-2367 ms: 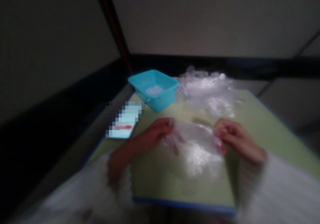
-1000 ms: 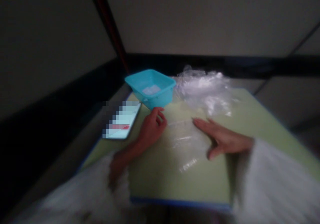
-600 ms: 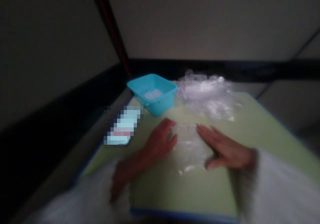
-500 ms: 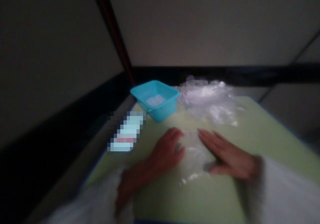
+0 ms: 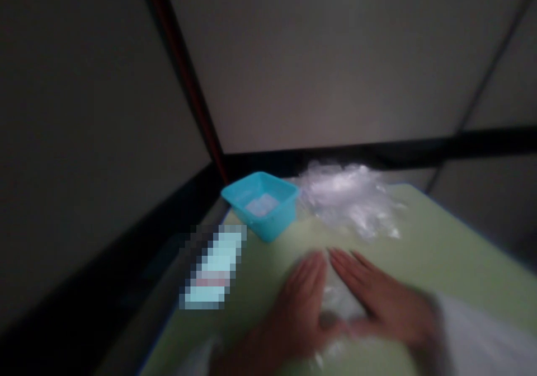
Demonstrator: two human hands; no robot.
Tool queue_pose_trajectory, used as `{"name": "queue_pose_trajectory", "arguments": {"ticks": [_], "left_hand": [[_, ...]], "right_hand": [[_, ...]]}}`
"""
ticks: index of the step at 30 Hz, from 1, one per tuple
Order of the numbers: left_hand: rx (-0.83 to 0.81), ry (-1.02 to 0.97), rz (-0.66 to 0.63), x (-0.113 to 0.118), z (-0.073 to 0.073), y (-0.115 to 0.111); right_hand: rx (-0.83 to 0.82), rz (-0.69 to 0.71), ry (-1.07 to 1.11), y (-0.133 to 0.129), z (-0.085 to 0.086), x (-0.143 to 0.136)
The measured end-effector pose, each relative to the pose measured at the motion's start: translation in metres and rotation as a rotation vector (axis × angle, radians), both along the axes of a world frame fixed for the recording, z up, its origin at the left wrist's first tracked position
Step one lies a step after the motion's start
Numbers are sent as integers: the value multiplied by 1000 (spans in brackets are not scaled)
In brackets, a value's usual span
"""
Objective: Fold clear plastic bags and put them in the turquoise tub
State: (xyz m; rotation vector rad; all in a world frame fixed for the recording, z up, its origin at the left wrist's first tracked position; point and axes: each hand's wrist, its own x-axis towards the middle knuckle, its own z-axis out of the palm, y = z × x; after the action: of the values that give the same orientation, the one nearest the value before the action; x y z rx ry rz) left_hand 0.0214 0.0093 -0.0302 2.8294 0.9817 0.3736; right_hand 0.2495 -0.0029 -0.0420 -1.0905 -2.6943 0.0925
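A clear plastic bag (image 5: 340, 300) lies flat on the pale green table, partly covered by both hands. My left hand (image 5: 300, 303) rests on its left side, palm down with the fingers stretched forward. Over its right side lies my right hand (image 5: 380, 297), also flat with fingers extended. Fingertips and thumbs of the two hands nearly meet, framing the middle of the bag. Its near edge shows crinkled and shiny below the thumbs. Blur hides whether anything is inside the bag.
Beyond the hands stands a turquoise plastic basket (image 5: 274, 228) holding something whitish. To its right is a heap of clear plastic bags (image 5: 350, 194). A pixelated light-coloured item (image 5: 216, 267) lies at the left edge of the table (image 5: 444, 241). Partition walls rise behind and at left.
My left hand has flattened and moved right over the bag, closer to my right hand, which stays on the bag. The whole view has tilted upward, so things sit lower.
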Motion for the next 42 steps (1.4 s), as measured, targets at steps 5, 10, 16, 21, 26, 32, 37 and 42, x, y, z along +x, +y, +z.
{"name": "queue_pose_trajectory", "arguments": {"ticks": [5,10,16,21,26,32,37,42], "left_hand": [[8,59,31,-2,-5,5],[-26,108,40,-4,-4,6],[-54,150,63,-4,-1,5],[-52,140,72,-5,-2,4],[-50,127,68,-6,-2,4],[-9,27,54,-7,-7,3],[-14,43,55,-7,-7,4],[-17,54,68,-7,-5,3]], "right_hand": [[1,-3,-18,-2,2,0],[-16,-25,-1,-3,3,-2],[-72,-38,-10,-3,9,-2],[-94,-39,-18,-2,8,2],[-120,-32,-31,-1,7,7],[-70,6,-17,1,1,16],[-42,13,-27,1,-2,20],[-35,16,-42,-1,2,26]]}}
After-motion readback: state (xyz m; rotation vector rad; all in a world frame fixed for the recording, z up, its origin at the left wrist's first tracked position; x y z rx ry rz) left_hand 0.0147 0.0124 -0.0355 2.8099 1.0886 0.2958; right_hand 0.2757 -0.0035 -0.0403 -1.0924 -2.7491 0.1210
